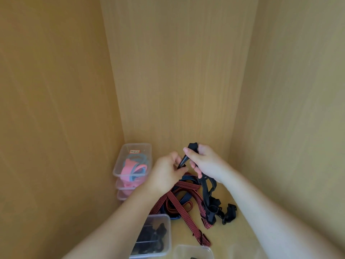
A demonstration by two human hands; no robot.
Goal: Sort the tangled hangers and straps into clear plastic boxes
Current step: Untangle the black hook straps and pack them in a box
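Both my hands hold one black strap (205, 186) above a tangle on the wooden shelf floor. My right hand (204, 162) grips its folded upper end, which pokes out above my fingers. My left hand (166, 171) pinches the same strap lower down, at its left. The rest of the black strap hangs down to black plastic hooks (228, 212). Under my hands lies a heap of red-and-black striped straps (179, 200) mixed with blue ones (186, 197). A clear plastic box (164, 221) at the near left holds black pieces.
A stack of clear boxes (119, 165) stands in the back left corner; the top one has a small label and holds pink and blue-grey straps. Another clear box (194, 249) shows at the bottom edge. Wooden walls close in on the left, back and right.
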